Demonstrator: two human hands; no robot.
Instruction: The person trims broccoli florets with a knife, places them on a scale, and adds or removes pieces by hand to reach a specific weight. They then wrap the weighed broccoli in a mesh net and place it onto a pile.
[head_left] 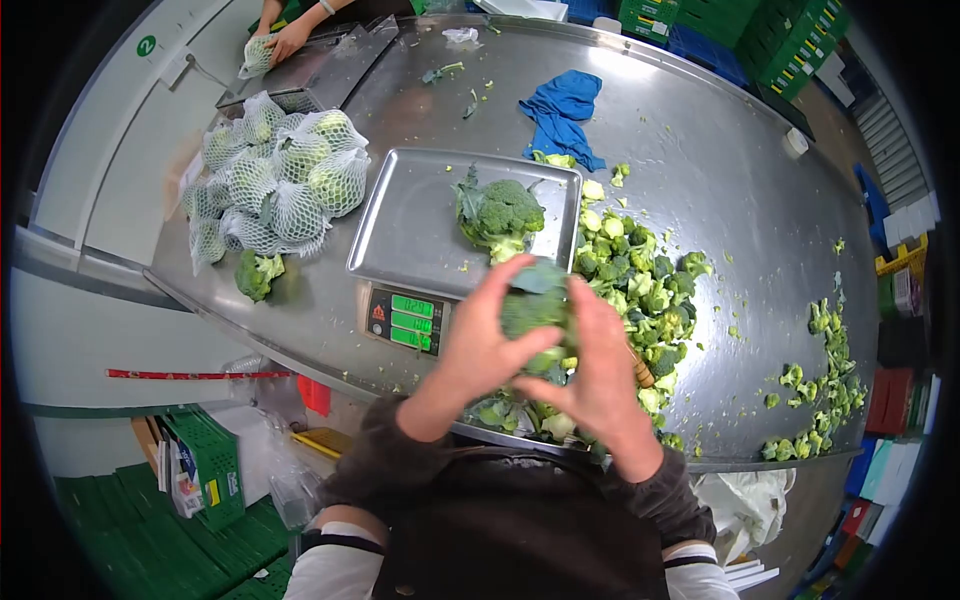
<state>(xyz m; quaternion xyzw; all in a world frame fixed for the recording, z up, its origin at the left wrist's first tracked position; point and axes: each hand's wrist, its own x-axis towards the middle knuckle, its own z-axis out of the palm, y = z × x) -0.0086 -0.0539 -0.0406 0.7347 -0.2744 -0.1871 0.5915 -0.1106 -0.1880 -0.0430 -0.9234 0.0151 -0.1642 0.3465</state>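
Observation:
Between my left hand (485, 335) and my right hand (596, 370) is a broccoli head (530, 310), gripped from both sides and slightly blurred. Just beyond it, another broccoli head (508, 210) lies on the metal tray of the weighing scale (410, 215). The scale's green display (411, 320) is lit, to the left of my left hand. Right of the tray spreads a pile of cut broccoli florets (640, 275). A wooden knife handle (641, 370) shows among them beside my right hand; its blade is hidden.
Several net-wrapped broccoli heads (285, 180) are heaped at the left, with a loose broccoli piece (257, 275) below them. A blue cloth (562, 110) lies behind the scale. More florets (825, 390) are at the right edge. At top left, a co-worker's hands (285, 40) hold a netted head.

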